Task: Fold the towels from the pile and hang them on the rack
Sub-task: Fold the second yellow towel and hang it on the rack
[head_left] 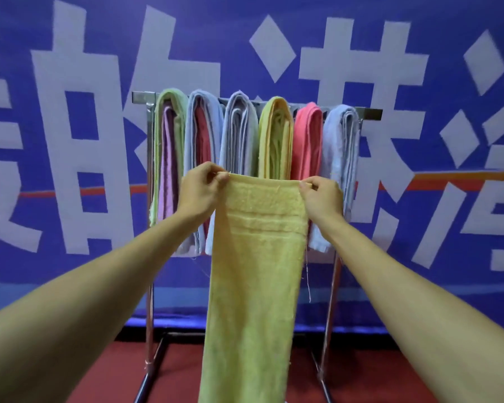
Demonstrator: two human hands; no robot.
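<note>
A long yellow towel (256,271) hangs straight down in front of me, its lower end running out of the frame's bottom. My left hand (200,193) pinches its top left corner and my right hand (323,197) pinches its top right corner, stretching the top edge level. Behind it stands a metal rack (371,113) with several folded towels draped over its bar: green with pink (169,146), light blue with red (201,141), grey-blue (239,132), yellow (275,135), coral (307,138) and pale blue (339,146). The held towel hides the lower parts of the middle ones.
A blue banner (70,82) with large white characters covers the wall behind the rack. The rack's legs and base bars (150,370) stand on a red floor (105,373). The rack's bar is filled from end to end with towels.
</note>
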